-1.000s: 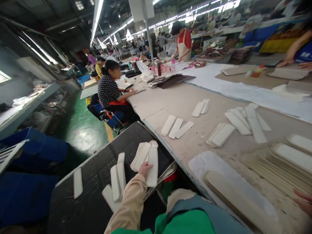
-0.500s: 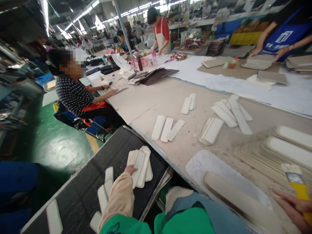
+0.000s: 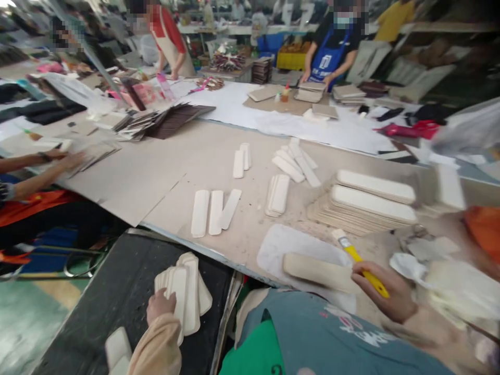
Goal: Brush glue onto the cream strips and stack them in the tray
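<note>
On the black board (image 3: 97, 291) at lower left, my left hand (image 3: 161, 306) rests on a fanned pile of white round-cornered strips (image 3: 191, 297). Its thumb and fingers close around one strip (image 3: 177, 291) of the pile; the fingertips are partly hidden. My right hand (image 3: 385, 291) is wrapped around the yellow handle of a paintbrush (image 3: 361, 263), bristles pointing up and left. Below the brush lies a long cream strip (image 3: 316, 271) on a white sheet (image 3: 271, 250). Beyond it is a tall stack of long white-topped strips (image 3: 371, 205).
Smaller strips (image 3: 216, 213) lie in groups on the table (image 3: 156, 161). Several co-workers, one in a blue apron (image 3: 328, 57), work around it. At right are crumpled plastic (image 3: 461, 281) and an orange item (image 3: 484, 234). A dark stack of sheets (image 3: 179, 120) sits farther back.
The view has swung right. My right hand with the paintbrush has come further into view, over the cream strip's end. My left hand stays at the fanned pile.
</note>
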`<state>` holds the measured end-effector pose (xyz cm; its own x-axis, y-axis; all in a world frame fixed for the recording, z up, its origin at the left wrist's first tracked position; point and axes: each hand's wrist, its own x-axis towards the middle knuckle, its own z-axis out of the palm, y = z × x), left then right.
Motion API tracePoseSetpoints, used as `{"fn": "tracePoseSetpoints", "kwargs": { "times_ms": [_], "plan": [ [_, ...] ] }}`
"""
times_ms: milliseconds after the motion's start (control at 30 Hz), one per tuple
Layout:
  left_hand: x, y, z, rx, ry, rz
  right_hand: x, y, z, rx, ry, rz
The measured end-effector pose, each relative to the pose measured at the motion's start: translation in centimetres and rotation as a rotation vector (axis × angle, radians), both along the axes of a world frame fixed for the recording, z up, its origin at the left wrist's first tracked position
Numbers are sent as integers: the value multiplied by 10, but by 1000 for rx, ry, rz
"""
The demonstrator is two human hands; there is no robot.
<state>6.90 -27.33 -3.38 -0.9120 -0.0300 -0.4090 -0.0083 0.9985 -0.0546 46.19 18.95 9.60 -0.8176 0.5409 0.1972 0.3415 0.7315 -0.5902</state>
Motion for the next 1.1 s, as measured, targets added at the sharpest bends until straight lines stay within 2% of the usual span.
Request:
{"fn": "tracePoseSetpoints", "kwargs": {
  "times_ms": [33, 100, 167, 233, 300, 367, 467, 567, 667, 1100],
  "plan": [
    [4, 14, -2, 35, 16, -53, 4, -3, -1, -17, 29, -20],
    [20, 53, -8, 207, 34, -197, 12, -11, -4, -96, 58, -77],
    [48, 104, -11, 540, 82, -397, 20, -19, -10, -241, 55, -146],
    [82, 157, -10, 782, 56, -575, 26, -27, -18, -409, 49, -214],
    [114, 207, -6, 897, -42, -729, 28, -32, -27, -550, 51, -267],
    [138, 247, -2, 954, -158, -885, 26, -34, -37, -648, 61, -294],
    [157, 286, -1, 932, -257, -1005, 17, -34, -49, -747, 64, -267],
    [161, 304, -5, 859, -292, -1062, 5, -34, -55, -812, 35, -225],
    [161, 311, -9, 826, -298, -1088, -5, -35, -57, -859, 23, -207],
    [161, 314, -15, 801, -313, -1122, -35, -40, -67, -867, -5, -106]
  ]
}}
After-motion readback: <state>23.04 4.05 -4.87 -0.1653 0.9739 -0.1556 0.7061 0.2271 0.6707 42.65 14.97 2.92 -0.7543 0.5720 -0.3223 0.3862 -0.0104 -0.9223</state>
